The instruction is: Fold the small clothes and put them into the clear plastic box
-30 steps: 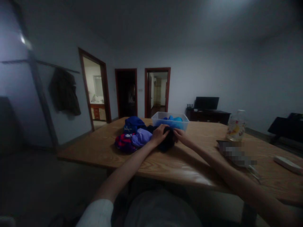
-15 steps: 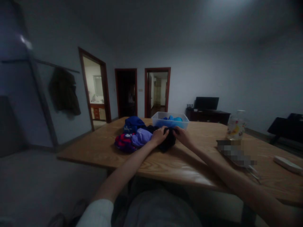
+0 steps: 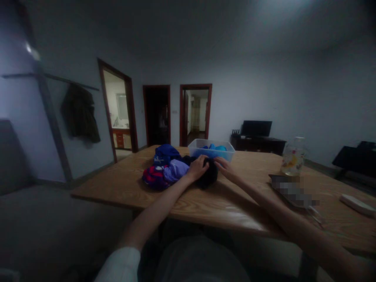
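Note:
A bunched black cloth (image 3: 209, 177) lies on the wooden table, its exact kind hard to make out in the dim light. My left hand (image 3: 198, 168) is closed on its left and upper side, fingers curled over the fabric. At the upper right edge of the same cloth, my right hand (image 3: 225, 167) holds on with its fingertips, which are partly hidden. Left of my hands is a pile of soft fabric: a dark blue piece (image 3: 166, 153), a lavender piece (image 3: 176, 171) and a red and purple patterned piece (image 3: 155, 178).
Behind my hands stands a clear plastic box (image 3: 193, 148) with blue items (image 3: 219, 148) inside. To the right are a patterned glass jug (image 3: 293, 158), a blurred-out flat object (image 3: 289, 191) and a white elongated object (image 3: 357, 204). The table edge (image 3: 117, 203) runs close in front of me.
The black cloth has become rounder and more bunched between my hands. The fingers of my right hand have shifted slightly at its edge. The pile and the box are unchanged.

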`<action>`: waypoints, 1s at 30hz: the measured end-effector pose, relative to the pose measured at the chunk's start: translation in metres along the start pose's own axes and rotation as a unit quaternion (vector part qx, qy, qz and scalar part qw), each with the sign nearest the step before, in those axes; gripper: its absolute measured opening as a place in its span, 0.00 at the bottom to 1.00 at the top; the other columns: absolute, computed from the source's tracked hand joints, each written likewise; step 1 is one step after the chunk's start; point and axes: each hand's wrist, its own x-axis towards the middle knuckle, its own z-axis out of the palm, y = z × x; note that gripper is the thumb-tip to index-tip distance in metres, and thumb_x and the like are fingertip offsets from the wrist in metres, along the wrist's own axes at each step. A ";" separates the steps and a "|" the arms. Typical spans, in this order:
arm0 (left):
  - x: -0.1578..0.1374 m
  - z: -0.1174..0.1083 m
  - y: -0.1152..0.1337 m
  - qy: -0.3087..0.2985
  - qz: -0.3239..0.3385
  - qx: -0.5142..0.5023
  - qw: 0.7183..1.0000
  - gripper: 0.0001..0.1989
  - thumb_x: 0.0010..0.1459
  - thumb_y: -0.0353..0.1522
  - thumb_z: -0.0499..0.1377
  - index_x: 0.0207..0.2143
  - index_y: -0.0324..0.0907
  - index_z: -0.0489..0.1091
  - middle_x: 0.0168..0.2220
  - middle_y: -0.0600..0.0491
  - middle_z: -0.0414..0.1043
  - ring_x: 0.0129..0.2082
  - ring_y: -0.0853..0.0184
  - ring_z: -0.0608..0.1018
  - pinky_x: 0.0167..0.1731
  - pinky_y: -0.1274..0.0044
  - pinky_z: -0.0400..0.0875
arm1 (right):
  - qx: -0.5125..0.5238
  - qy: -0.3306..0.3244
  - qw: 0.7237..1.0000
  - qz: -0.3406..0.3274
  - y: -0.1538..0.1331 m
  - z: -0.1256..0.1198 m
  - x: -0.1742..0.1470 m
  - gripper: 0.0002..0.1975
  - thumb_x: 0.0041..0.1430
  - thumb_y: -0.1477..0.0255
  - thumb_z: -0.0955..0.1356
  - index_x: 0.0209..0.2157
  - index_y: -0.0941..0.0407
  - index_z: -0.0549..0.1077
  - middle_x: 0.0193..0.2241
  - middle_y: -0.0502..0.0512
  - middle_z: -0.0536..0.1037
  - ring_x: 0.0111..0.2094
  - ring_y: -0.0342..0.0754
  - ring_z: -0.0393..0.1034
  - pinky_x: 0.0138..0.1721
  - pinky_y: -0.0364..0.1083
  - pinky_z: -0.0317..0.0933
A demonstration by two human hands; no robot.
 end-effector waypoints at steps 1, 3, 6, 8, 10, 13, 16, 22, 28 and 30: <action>0.000 0.000 0.000 -0.001 0.000 0.004 1.000 0.15 0.69 0.35 0.53 0.56 0.44 0.66 0.53 0.48 0.73 0.53 0.61 0.77 0.55 0.70 0.73 | 0.003 -0.007 1.000 0.007 0.000 0.001 0.000 0.21 0.69 0.53 0.62 0.37 0.55 0.76 0.37 0.58 0.78 0.40 0.54 0.72 0.46 0.53 0.69; 0.000 0.000 0.000 -0.002 0.000 0.008 1.000 0.15 0.69 0.35 0.53 0.56 0.44 0.66 0.53 0.49 0.73 0.53 0.62 0.77 0.54 0.71 0.73 | 0.003 -0.016 1.000 0.013 0.000 0.002 -0.001 0.23 0.69 0.50 0.62 0.32 0.55 0.74 0.32 0.56 0.77 0.34 0.52 0.70 0.40 0.50 0.68; -0.001 -0.001 0.001 0.003 -0.002 0.006 1.000 0.15 0.71 0.36 0.52 0.56 0.45 0.66 0.54 0.49 0.73 0.54 0.62 0.77 0.54 0.71 0.72 | -0.009 -0.003 1.000 0.009 -0.002 0.002 0.000 0.25 0.69 0.49 0.62 0.30 0.55 0.74 0.30 0.56 0.76 0.32 0.51 0.69 0.38 0.49 0.66; -0.001 -0.001 0.003 0.013 -0.010 -0.002 1.000 0.15 0.71 0.38 0.51 0.57 0.45 0.66 0.55 0.49 0.73 0.55 0.62 0.77 0.54 0.71 0.72 | -0.024 0.011 1.000 0.001 -0.004 0.001 0.001 0.25 0.69 0.49 0.62 0.32 0.55 0.76 0.32 0.57 0.78 0.34 0.52 0.70 0.38 0.49 0.66; 0.000 -0.002 0.005 0.024 -0.029 -0.013 0.999 0.17 0.73 0.41 0.50 0.57 0.46 0.66 0.55 0.49 0.75 0.55 0.61 0.78 0.54 0.71 0.72 | -0.045 0.024 0.999 -0.005 -0.004 0.001 0.002 0.25 0.70 0.51 0.62 0.33 0.56 0.77 0.33 0.58 0.78 0.34 0.52 0.70 0.39 0.50 0.65; 0.002 -0.002 0.006 0.028 -0.081 -0.008 0.996 0.20 0.74 0.45 0.46 0.55 0.45 0.68 0.51 0.46 0.78 0.51 0.59 0.80 0.51 0.70 0.73 | -0.077 0.041 0.996 -0.005 -0.003 0.001 0.002 0.23 0.71 0.54 0.62 0.36 0.56 0.79 0.35 0.59 0.78 0.35 0.52 0.71 0.39 0.50 0.64; 0.004 -0.003 0.004 0.017 -0.123 0.027 0.992 0.21 0.73 0.46 0.47 0.50 0.43 0.72 0.46 0.44 0.81 0.47 0.57 0.82 0.48 0.70 0.73 | -0.112 0.068 0.991 0.006 0.002 0.001 0.002 0.21 0.71 0.56 0.63 0.38 0.57 0.80 0.38 0.60 0.77 0.34 0.52 0.71 0.38 0.50 0.65; 0.003 -0.003 0.000 -0.006 -0.089 0.043 0.995 0.21 0.70 0.49 0.53 0.48 0.43 0.73 0.44 0.46 0.81 0.46 0.59 0.82 0.46 0.73 0.73 | -0.155 0.054 0.986 -0.013 0.004 -0.001 0.000 0.19 0.71 0.58 0.64 0.41 0.55 0.81 0.40 0.60 0.77 0.37 0.53 0.72 0.41 0.50 0.66; 0.003 -0.004 -0.005 0.019 -0.101 0.057 0.993 0.17 0.72 0.43 0.53 0.52 0.44 0.72 0.47 0.45 0.81 0.48 0.59 0.82 0.47 0.73 0.72 | -0.080 -0.001 0.997 -0.020 0.000 0.002 -0.004 0.21 0.73 0.58 0.60 0.41 0.56 0.80 0.41 0.61 0.77 0.39 0.53 0.74 0.43 0.51 0.68; 0.004 -0.005 -0.007 0.017 -0.108 0.053 0.993 0.16 0.72 0.43 0.53 0.52 0.44 0.73 0.48 0.46 0.81 0.48 0.60 0.82 0.48 0.73 0.72 | -0.052 -0.008 0.998 -0.018 0.001 0.003 -0.004 0.20 0.72 0.57 0.61 0.44 0.55 0.80 0.41 0.60 0.78 0.40 0.53 0.74 0.43 0.51 0.68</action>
